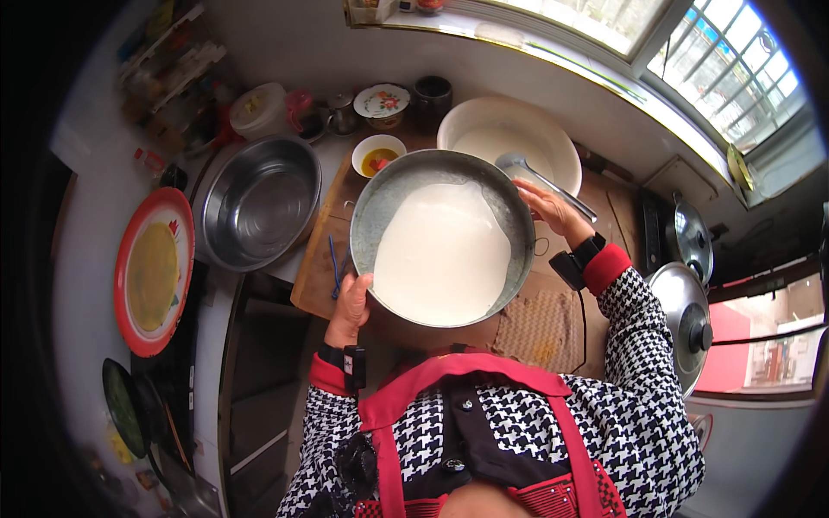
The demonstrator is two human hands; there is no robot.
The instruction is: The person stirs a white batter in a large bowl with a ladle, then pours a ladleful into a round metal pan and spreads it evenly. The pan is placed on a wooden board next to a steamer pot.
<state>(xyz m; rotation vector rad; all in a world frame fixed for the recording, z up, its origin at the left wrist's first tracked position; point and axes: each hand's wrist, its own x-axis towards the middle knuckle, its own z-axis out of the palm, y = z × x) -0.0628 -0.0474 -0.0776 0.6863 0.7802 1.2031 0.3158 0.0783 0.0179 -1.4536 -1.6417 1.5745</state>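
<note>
Between my two hands is a round, shallow metal pan [388, 201]. White liquid batter [447, 259] spreads over most of its bottom, leaving bare metal along the far and left sides. My left hand [353, 301] grips the near left rim, thumb on the edge and fingers hidden below. At the far right side my right hand [554, 210] supports the rim, its fingers along the edge. Behind the pan stands a large cream basin [476, 116] holding more white liquid. A metal ladle [550, 184] rests in it, its handle over the basin's rim near my right hand.
A white bowl [357, 155] of yellow oil with something red inside stands beyond the pan. To the left are a steel basin [262, 201] and a red-rimmed enamel tray [123, 291]. A woven mat [541, 324] lies near my body. Lidded pots [677, 304] stand at right.
</note>
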